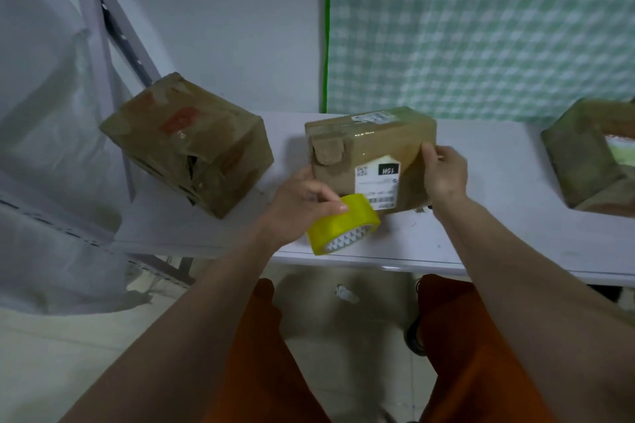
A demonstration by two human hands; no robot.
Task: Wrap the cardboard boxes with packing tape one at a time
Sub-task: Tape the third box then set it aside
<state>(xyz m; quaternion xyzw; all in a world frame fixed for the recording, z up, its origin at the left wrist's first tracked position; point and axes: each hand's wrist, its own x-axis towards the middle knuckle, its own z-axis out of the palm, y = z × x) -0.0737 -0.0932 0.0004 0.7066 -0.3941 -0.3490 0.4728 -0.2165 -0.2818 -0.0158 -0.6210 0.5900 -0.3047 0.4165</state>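
Left hand holds tape roll.

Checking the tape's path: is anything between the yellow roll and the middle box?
Nothing visible. The left hand holds the tape roll right at the middle box, which the right hand steadies.

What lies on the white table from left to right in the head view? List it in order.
Battered brown cardboard box with a torn side → yellow roll of packing tape in the left hand → right hand → brown cardboard box at the right edge.
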